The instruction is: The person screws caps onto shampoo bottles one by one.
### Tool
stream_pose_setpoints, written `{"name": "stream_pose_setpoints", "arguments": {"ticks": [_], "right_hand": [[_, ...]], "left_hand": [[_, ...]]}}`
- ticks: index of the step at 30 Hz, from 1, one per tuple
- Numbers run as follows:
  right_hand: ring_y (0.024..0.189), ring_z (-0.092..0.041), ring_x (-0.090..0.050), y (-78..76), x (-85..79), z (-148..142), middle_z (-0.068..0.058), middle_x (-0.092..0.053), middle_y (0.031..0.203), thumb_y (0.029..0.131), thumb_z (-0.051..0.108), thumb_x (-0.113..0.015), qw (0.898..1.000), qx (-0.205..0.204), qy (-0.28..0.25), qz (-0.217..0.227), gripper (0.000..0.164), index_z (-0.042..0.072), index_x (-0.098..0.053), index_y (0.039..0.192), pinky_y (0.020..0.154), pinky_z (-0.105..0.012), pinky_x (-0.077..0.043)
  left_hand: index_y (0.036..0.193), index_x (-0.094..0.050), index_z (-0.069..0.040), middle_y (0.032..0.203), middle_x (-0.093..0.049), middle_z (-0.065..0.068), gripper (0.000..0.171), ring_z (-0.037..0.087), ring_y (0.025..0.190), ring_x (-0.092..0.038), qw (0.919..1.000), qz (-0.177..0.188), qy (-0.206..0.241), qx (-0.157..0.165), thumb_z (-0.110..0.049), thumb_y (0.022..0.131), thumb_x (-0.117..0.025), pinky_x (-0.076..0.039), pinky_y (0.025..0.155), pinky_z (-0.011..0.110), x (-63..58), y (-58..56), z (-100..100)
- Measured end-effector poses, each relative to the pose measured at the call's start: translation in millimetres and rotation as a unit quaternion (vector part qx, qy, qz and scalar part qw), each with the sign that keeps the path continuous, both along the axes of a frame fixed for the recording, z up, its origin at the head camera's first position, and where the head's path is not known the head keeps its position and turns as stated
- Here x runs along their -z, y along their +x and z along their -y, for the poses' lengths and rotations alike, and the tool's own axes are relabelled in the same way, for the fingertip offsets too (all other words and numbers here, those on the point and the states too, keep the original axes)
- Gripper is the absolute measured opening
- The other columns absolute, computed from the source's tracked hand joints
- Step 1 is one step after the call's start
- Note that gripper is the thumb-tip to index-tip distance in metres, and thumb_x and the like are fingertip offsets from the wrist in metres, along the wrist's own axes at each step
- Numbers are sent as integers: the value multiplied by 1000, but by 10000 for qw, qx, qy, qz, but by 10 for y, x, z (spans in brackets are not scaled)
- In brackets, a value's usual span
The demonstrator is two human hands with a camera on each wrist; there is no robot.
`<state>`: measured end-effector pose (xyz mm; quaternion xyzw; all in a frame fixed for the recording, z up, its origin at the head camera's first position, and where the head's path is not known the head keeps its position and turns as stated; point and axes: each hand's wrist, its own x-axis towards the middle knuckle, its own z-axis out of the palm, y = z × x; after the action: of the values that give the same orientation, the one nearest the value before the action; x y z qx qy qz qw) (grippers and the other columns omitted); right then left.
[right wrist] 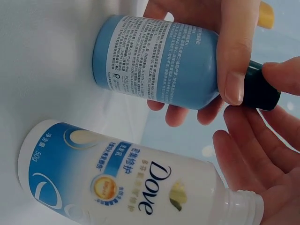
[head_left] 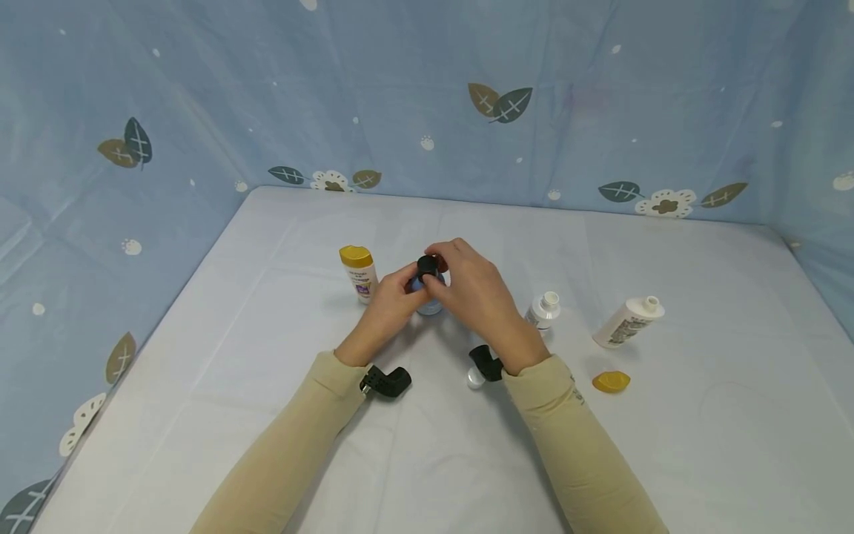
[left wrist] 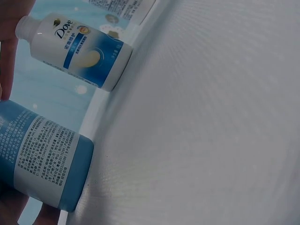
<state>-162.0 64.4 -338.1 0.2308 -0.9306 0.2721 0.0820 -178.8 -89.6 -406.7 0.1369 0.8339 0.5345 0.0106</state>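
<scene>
"Which of this writing can you actually read?"

"'Dove', plainly, on the white-and-blue bottle [right wrist: 122, 173]. The right wrist view also gives '50g' near its base, with Chinese characters along the front (its threaded neck is bare)."

"And the blue bottle [right wrist: 154, 61]?"

"Its label is packed with lines of tiny Chinese print, mostly too fine for me. It's between the two hands, over the middle of the counter [head_left: 267, 297]; whether its base touches down, I can't tell."

"How are the fingers set?"

"The left hand [head_left: 387, 302] has them wrapped round the blue bottle, thumb across its shoulder. The right hand [head_left: 477, 285] is pinching the black cap [right wrist: 265, 96] at its top."

"What's cut off?"

"In the left wrist view the blue bottle runs out of frame, so its top is lost. In the head view, the print on the white bottle [head_left: 623, 324] and the yellow-topped bottle [head_left: 360, 276] is too small to read. A yellow cap [head_left: 611, 383] lies near the white bottle; a white cap [head_left: 475, 380] is partly hidden by the black wrist mount [head_left: 485, 361]."
</scene>
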Motion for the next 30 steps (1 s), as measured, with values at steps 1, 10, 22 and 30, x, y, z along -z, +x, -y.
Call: {"name": "stream_pose_setpoints", "arguments": {"ticks": [1,10,22,30], "right_hand": [[89,-16,-53,-4,-3,1,-1,-52,101,85,23,-60,10000,18,-9,43,33,10,-54,115,72,-30,-43],[94,-13,-54,-14,-13,-9,-2,-56,111,85,20,-60,9999,-17,-99,93,38,10,-52,121,79,-30,-43],[73,-11,-47,-9,14,-10,-1,-56,86,82,32,-64,9988,223,-138,-410,30,13,-61,105,62,-27,-40],[79,-10,-48,-7,7,-16,-2,-55,93,83,27,-63,9998,88,-67,-150,30,13,-58,109,66,-28,-42]], "left_hand": [[114,-59,-23,112,-59,-6,36,10,102,-51,10000,9,10,2,-41,83,-59,-41,87,32,-1,0,-2],[116,-59,-22,115,-58,-5,38,10,106,-50,9999,50,-68,-106,-39,82,-61,-40,89,31,-6,-3,-8],[107,-60,-23,104,-60,-6,31,12,94,-52,9998,84,-95,-121,-41,81,-61,-42,82,32,-20,8,-11],[114,-58,-22,113,-57,-6,35,10,105,-49,10000,53,-61,-40,-38,83,-61,-39,90,33,-11,-1,-4]]}}
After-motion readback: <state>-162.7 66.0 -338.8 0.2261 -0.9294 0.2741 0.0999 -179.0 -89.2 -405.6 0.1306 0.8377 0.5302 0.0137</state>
